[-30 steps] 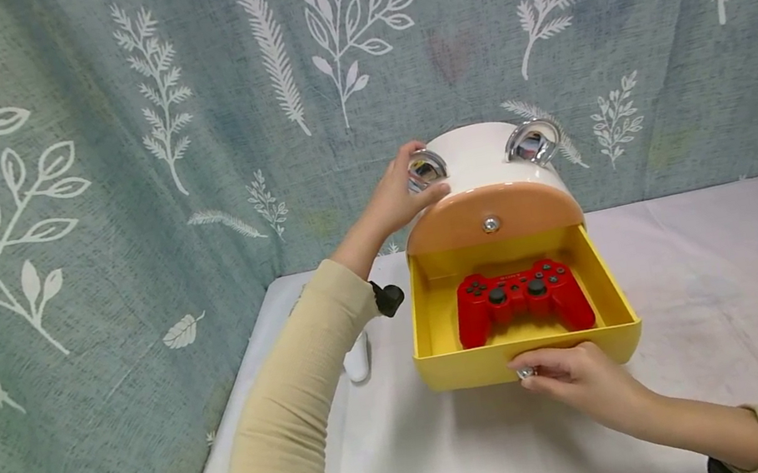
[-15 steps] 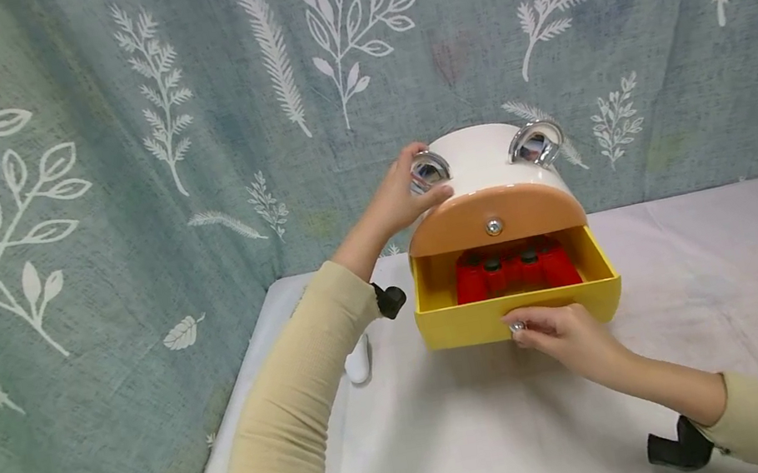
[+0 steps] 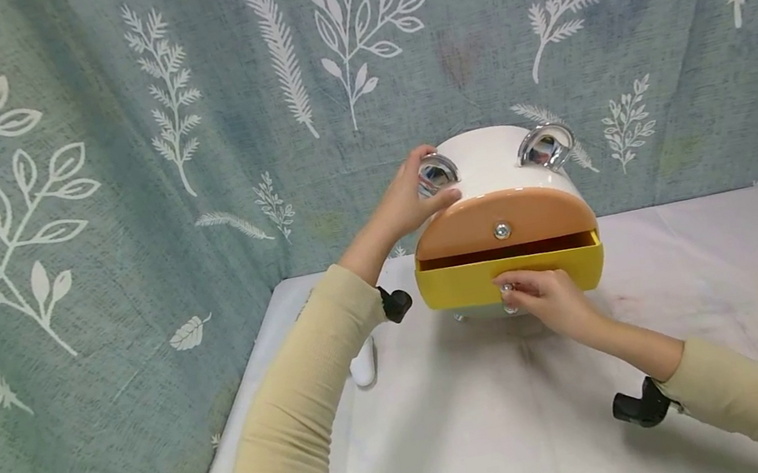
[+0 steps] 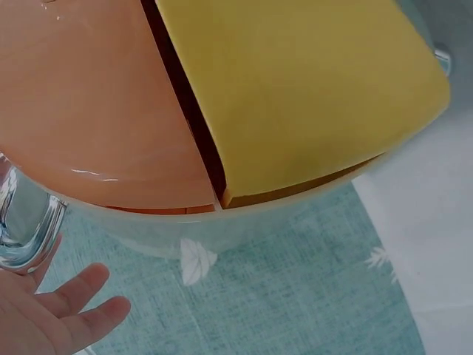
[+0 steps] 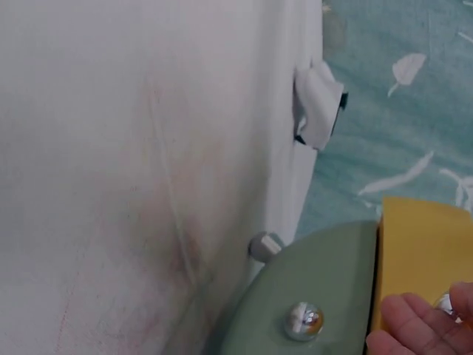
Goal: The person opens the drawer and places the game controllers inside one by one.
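A small white drawer cabinet [image 3: 488,166] with chrome rings on top stands at the back of the table. My left hand [image 3: 408,196] holds its upper left side at the chrome ring [image 3: 438,171], thumb lying on the white shell. In the left wrist view several fingers [image 4: 81,307] reach past the ring. My right hand [image 3: 550,301] pinches the knob of the yellow drawer [image 3: 460,286], which juts out slightly beneath the orange drawer [image 3: 455,233]. Only a dark slit shows above the yellow front, so its contents are hidden. Below sits a green drawer [image 5: 318,274] with a round chrome knob [image 5: 303,320].
A white rounded object [image 3: 363,363] lies left of the cabinet, partly behind the left forearm. White cloth covers the table [image 3: 446,444]. A patterned curtain [image 3: 214,122] hangs close behind and to the left. A dark wrist-worn device [image 3: 640,403] juts from the right sleeve.
The yellow drawer has slid inward with my right hand on its knob, and the red game controller inside has gone out of sight. My left hand has stayed on the cabinet.
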Motion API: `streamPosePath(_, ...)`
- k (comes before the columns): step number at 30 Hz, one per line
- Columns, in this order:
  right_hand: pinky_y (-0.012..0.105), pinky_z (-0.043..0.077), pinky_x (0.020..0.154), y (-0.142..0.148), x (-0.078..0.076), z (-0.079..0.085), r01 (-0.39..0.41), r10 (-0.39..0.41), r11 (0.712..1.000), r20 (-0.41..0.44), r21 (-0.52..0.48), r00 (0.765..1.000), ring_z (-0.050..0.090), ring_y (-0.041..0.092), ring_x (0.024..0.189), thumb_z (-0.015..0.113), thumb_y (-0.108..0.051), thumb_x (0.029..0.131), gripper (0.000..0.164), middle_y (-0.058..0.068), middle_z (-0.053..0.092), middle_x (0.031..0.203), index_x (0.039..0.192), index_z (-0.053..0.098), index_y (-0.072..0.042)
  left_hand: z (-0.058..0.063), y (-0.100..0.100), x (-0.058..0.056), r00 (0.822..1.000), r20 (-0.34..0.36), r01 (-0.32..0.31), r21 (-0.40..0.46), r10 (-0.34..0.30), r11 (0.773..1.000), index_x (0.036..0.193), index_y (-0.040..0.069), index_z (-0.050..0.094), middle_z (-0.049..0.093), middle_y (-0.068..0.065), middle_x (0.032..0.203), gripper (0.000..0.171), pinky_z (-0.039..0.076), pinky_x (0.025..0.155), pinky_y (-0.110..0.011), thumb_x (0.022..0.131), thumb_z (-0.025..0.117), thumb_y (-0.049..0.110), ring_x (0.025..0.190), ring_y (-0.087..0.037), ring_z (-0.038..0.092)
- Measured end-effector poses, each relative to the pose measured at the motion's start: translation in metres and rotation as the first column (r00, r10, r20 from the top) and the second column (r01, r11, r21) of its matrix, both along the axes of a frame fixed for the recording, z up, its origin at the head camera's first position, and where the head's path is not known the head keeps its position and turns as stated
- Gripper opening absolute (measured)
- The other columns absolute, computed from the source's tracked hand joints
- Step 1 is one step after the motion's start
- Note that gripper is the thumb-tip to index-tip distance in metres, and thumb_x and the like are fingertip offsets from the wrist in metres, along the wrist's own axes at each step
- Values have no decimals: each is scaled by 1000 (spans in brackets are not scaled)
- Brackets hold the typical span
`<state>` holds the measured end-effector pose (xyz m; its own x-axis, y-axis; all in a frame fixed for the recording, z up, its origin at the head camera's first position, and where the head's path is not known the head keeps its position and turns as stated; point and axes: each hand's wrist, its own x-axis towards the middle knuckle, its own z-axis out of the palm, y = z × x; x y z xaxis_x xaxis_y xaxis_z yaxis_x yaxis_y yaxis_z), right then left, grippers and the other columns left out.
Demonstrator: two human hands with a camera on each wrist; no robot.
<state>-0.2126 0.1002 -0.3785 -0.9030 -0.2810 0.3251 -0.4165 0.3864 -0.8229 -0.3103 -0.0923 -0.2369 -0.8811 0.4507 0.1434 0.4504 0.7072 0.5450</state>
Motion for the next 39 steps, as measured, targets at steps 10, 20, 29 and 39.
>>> streamPosePath(10, 28, 54, 67, 3, -16, 0, -10, 14, 998, 60, -58, 998, 67, 32, 78, 59, -8, 89, 26, 21, 67, 93, 113, 62, 3, 0, 1, -1, 1000, -14, 2, -4, -2, 1000, 143, 22, 18, 27, -8, 145, 75, 41, 88, -43, 85, 60, 44, 110, -24, 47)
streamPosePath(20, 30, 54, 64, 7, -17, 2, -7, 11, 998, 60, -61, 998, 66, 33, 72, 59, -7, 89, 27, 23, 66, 90, 113, 61, 5, -1, 2, -1, 1000, -18, 5, 3, -5, 1000, 144, 20, 18, 27, -9, 145, 76, 42, 87, -43, 85, 61, 42, 110, -25, 47)
streamPosePath(29, 41, 53, 67, 0, -5, 26, -31, 34, 998, 56, -46, 998, 64, 40, 75, 56, -1, 90, 26, 29, 64, 90, 112, 58, 12, 1, 0, 0, 1000, -17, 2, 20, -2, 1000, 143, 19, 19, 27, -11, 145, 75, 40, 91, -45, 85, 61, 40, 114, -28, 45)
streamPosePath(39, 39, 54, 65, 10, -25, 4, -78, 82, 995, 83, -58, 993, 66, 34, 72, 59, -9, 89, 30, 24, 66, 94, 115, 60, 6, -1, 0, -1, 1000, -18, -14, 4, 14, 1000, 143, 22, 19, 27, -10, 145, 74, 38, 96, -47, 85, 62, 42, 123, -28, 40)
